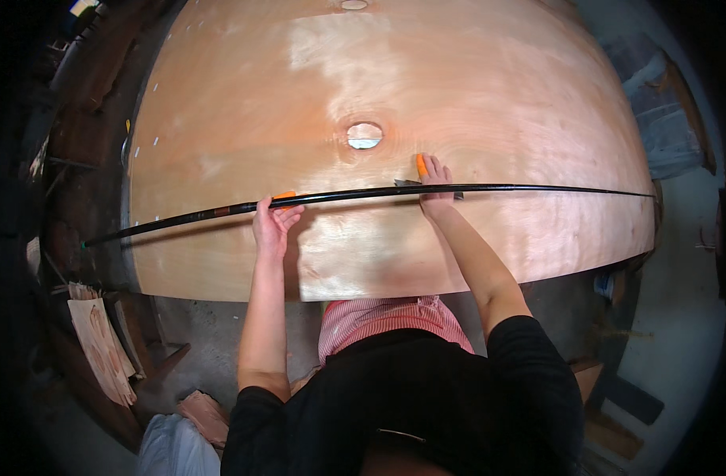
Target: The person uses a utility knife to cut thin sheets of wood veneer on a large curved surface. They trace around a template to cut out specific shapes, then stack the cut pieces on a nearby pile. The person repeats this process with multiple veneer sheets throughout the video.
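A long black tapering pole stretches crosswise above a broad curved plywood panel, its thicker end to the left. My left hand is closed round the pole left of the middle, fingers curled beneath it. An orange piece shows just behind the pole there. The pole also crosses my right hand, whose fingers reach past it on the far side; how firmly they grip it is hard to see. Another orange piece is beside those fingers. A dark grey flat piece juts out from under this hand.
An oval hole pierces the panel beyond the pole. Thin wood sheets lean at the lower left, near a white bag. Plastic-wrapped material stands at the right. The panel's near edge runs just before my body.
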A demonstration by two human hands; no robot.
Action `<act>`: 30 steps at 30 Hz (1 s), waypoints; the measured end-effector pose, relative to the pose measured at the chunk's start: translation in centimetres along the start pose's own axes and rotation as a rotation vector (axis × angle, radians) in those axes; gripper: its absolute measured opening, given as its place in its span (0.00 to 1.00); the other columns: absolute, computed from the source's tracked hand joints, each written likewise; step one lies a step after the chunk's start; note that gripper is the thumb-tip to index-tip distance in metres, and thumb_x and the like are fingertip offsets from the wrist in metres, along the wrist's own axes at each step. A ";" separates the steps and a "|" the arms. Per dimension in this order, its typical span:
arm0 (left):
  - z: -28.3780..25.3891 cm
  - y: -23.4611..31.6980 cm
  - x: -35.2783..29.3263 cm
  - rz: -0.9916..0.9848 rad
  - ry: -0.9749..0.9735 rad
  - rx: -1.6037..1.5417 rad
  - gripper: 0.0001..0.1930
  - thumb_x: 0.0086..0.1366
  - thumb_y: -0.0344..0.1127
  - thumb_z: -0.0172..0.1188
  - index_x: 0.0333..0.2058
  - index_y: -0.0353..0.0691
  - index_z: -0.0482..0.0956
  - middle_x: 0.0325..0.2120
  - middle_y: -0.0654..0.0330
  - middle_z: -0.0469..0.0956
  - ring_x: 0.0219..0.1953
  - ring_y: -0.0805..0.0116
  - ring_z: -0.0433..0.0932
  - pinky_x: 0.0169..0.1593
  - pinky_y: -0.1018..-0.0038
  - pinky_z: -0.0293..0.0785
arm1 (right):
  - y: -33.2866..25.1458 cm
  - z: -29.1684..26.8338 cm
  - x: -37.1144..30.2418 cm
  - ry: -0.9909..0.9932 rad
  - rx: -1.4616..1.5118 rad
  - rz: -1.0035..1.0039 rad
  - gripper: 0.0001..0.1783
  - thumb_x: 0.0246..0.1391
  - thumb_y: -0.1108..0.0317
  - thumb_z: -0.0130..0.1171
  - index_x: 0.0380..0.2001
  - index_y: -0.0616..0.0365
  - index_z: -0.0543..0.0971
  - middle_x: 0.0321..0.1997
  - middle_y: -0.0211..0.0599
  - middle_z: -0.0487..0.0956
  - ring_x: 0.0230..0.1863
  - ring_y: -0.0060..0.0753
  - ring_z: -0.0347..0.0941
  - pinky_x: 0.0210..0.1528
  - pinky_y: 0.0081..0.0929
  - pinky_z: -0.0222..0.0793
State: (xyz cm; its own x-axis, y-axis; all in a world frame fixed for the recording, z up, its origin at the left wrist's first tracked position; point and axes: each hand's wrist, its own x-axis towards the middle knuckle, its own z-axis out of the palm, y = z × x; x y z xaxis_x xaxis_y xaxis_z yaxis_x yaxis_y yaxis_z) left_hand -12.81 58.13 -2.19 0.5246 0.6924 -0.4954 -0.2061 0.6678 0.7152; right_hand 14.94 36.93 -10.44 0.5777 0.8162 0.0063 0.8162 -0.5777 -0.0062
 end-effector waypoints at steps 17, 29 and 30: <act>-5.2 1.9 13.4 -0.280 -0.091 -0.019 0.21 0.59 0.49 0.46 0.40 0.37 0.68 0.38 0.53 0.75 0.36 0.67 0.76 0.38 0.78 0.70 | -5.8 -1.5 -7.1 -0.054 0.144 0.291 0.30 0.39 0.73 0.52 0.51 0.60 0.63 0.56 0.43 0.61 0.57 0.44 0.55 0.53 0.35 0.56; -23.5 1.6 -4.6 -0.331 -0.190 0.395 0.19 0.60 0.47 0.47 0.44 0.42 0.68 0.37 0.59 0.76 0.32 0.78 0.74 0.34 0.81 0.69 | -19.6 -3.5 -13.0 -0.014 0.567 0.447 0.25 0.42 0.69 0.52 0.48 0.54 0.66 0.29 0.48 0.74 0.32 0.49 0.71 0.35 0.40 0.65; -27.1 1.1 -7.4 -0.344 -0.130 0.368 0.18 0.60 0.47 0.47 0.43 0.42 0.68 0.36 0.59 0.76 0.31 0.77 0.74 0.33 0.81 0.69 | -20.4 -1.2 -14.5 -0.017 0.481 0.390 0.25 0.42 0.70 0.51 0.48 0.54 0.66 0.29 0.49 0.74 0.32 0.50 0.70 0.35 0.40 0.64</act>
State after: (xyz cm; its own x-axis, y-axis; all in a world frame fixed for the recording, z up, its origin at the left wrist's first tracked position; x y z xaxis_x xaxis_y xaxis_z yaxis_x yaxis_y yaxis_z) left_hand -39.33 61.11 -11.13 0.6138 0.3943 -0.6840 0.2880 0.6948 0.6590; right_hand -10.06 36.89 -9.16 0.8299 0.5482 -0.1036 0.4505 -0.7680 -0.4553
